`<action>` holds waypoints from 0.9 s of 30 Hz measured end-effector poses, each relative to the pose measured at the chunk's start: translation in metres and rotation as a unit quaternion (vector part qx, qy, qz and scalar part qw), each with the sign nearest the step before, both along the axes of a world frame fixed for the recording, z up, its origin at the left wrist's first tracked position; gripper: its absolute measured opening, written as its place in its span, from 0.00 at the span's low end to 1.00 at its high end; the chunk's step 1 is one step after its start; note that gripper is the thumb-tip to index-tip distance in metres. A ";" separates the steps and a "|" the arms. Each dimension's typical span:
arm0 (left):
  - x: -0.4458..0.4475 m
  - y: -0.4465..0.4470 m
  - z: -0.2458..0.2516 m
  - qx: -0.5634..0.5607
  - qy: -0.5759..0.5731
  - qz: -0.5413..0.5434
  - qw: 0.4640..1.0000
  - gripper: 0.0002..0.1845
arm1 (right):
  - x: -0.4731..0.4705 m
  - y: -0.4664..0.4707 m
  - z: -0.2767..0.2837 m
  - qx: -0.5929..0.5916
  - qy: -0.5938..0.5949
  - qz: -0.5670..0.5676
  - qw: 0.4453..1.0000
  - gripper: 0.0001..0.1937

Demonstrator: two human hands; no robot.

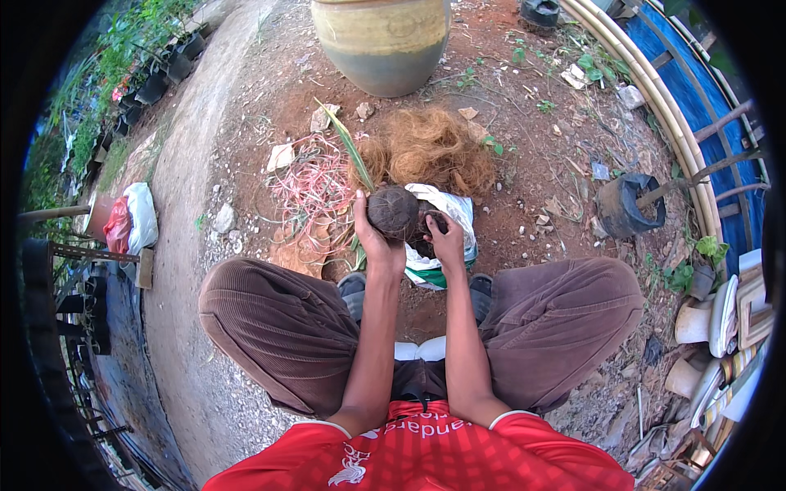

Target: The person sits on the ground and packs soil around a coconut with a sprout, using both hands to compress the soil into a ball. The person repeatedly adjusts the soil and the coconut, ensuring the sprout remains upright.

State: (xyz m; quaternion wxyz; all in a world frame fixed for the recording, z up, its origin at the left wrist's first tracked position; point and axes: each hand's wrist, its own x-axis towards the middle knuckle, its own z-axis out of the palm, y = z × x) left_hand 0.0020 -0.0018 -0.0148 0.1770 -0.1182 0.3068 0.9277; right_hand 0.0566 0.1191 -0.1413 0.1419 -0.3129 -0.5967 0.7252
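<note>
My left hand [376, 242] cups a round, dark ball of soil [392, 212] with thin fibres on its surface. A long green leaf with pale edges [347, 142], like a snake plant's, rises from behind the ball. My right hand [449, 241] is over an open white and green plastic sack [462, 212], its fingers closed around a dark clump of soil [436, 222]. More dark material lies inside the sack, partly hidden by my right hand. Beyond the sack lies a heap of brown coconut fibre [433, 147]. Tangled pink and white plastic string [316, 190] spreads to the left.
A large glazed pot [382, 52] stands ahead on the reddish ground. To the right are a black plant bag [629, 205], bamboo poles [666, 116] and a blue tarp [669, 61]. Potted plants [153, 89] line the left, near white and red plastic bags [140, 215].
</note>
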 end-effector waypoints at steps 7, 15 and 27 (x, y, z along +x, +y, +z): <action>0.000 0.000 0.000 -0.003 -0.001 -0.004 1.000 0.31 | 0.002 0.001 -0.008 -0.051 0.003 -0.028 0.998 0.19; 0.000 -0.001 -0.003 0.004 0.007 -0.005 1.000 0.30 | 0.001 0.001 -0.016 -0.049 -0.015 -0.030 0.998 0.18; 0.003 -0.002 0.001 0.014 0.007 -0.016 1.000 0.30 | -0.001 0.001 0.003 -0.124 0.013 -0.005 0.992 0.19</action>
